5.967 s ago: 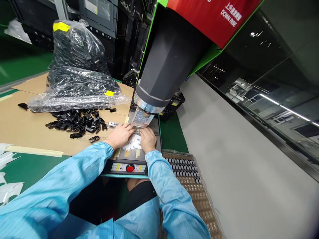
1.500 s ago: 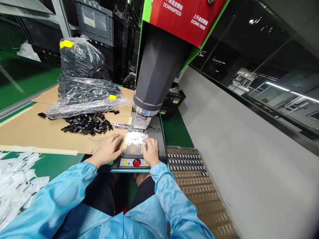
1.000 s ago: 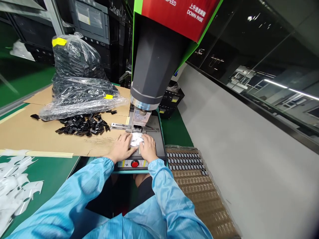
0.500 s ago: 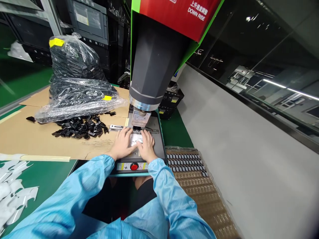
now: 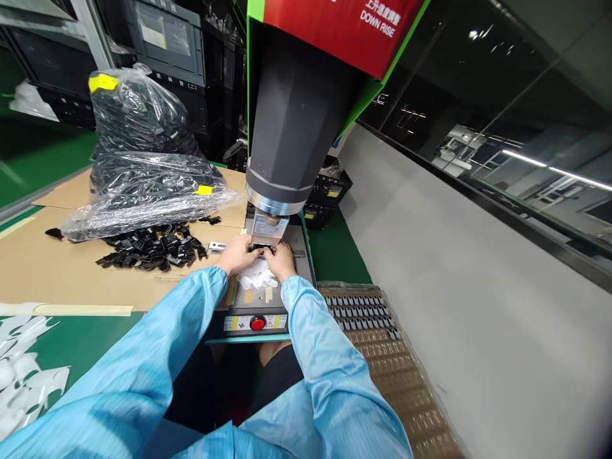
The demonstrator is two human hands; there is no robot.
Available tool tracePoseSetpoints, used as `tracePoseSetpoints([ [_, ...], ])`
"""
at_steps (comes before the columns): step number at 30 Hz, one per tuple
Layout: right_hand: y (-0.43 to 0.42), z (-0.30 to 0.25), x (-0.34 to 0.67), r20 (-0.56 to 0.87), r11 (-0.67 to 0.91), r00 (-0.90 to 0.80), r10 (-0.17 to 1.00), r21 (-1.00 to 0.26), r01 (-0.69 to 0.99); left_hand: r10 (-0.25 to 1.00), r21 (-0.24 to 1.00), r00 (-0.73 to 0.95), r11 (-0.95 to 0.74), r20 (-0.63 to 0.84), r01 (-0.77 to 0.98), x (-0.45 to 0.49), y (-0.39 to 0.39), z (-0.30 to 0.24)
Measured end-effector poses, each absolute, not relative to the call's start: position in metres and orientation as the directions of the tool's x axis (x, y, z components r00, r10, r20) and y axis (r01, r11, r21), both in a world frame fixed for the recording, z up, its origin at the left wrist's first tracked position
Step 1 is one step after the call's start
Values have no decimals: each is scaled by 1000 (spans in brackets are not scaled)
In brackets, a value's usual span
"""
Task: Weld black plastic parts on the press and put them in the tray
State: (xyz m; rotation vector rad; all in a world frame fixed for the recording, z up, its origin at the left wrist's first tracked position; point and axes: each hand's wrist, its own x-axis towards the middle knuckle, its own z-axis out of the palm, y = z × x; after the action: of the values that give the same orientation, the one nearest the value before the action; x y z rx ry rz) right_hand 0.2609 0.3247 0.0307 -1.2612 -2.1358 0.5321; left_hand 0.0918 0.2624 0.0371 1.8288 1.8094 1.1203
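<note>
Dark part (image 5: 262,247) under press head (image 5: 268,227)

Part's directly below press head, mostly hidden. White pcs (image 5: 258,275) lie just in front of press head; black pcs (image 5: 157,248) off to its L, red btn (image 5: 258,324) well in front. Prob. risks: pinch injury if press head drops now; part skewed if pushed unevenly. L hand (image 5: 238,255) & R hand (image 5: 283,260) flank the gap below press head, knuckles bent, fingers turned inward at part; can't tell if gripping or only touching.

Light blue sleeves (image 5: 329,344); white cutouts (image 5: 257,275); black plastic pieces (image 5: 155,248) on tan cardboard (image 5: 52,274); a red button (image 5: 258,323); a red panel (image 5: 329,32) edged bright green with white lettering; a green table (image 5: 95,331).
</note>
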Motion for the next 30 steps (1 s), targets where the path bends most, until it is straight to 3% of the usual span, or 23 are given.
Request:
tracePoseSetpoints([
  [3, 315, 33, 270, 266, 392, -296, 917, -739, 549, 942, 866, -244, -83, 229, 493, 100, 242, 37],
  [6, 280, 30, 289, 212, 280, -227, 951, -901, 332, 936, 989, -342, -31, 79, 143, 117, 203, 30],
  [8, 245, 26, 303, 202, 245, -243, 949, -956, 164, 936, 996, -351, -51, 22, -72, 131, 171, 25],
  [10, 207, 23, 314, 222, 247, -288, 931, -968, 52, 941, 982, -339, -71, 8, -174, 146, 140, 22],
  [16, 133, 19, 327, 231, 245, -332, 915, -970, 1, 951, 966, -308, -49, -33, -255, 178, 83, 18],
  [30, 113, 14, 339, 253, 255, -322, 912, -966, -38, 962, 929, -262, -28, -76, -370, 186, 60, 12],
])
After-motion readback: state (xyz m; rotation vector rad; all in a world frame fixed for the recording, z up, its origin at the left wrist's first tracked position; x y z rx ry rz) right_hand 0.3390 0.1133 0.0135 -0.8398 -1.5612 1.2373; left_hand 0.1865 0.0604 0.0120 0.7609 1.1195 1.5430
